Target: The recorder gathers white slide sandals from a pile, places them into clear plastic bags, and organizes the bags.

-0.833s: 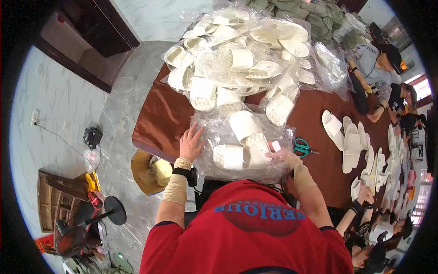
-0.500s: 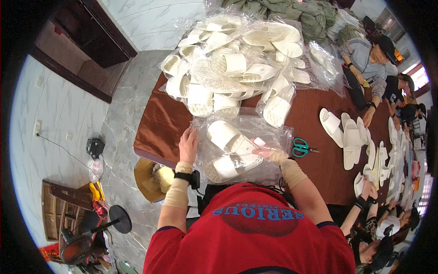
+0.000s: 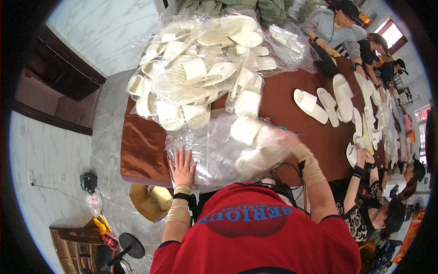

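My left hand [image 3: 183,169] lies flat with fingers spread, pressing on the near left part of a stack of clear plastic bags [image 3: 207,146]. A pair of white slippers [image 3: 255,157] rests over the right part of the bags, blurred by motion. My right hand [image 3: 286,140] is at the right end of the pair and seems to grip it, though its fingers are smeared. Whether plastic wraps the slippers I cannot tell. A sliver of the teal-handled scissors [image 3: 281,128] shows behind the right hand.
Beyond the bags lies a heap of bagged white slippers [image 3: 191,77] on the brown-covered table [image 3: 278,98]. Loose slippers [image 3: 310,106] lie to the right, where co-workers [image 3: 332,32] sit. A cardboard box [image 3: 146,205] stands on the floor at the left.
The slippers and my right hand have moved right across the bags. My left hand has gone from the bag's edge to lying flat on it. The whole view has shifted.
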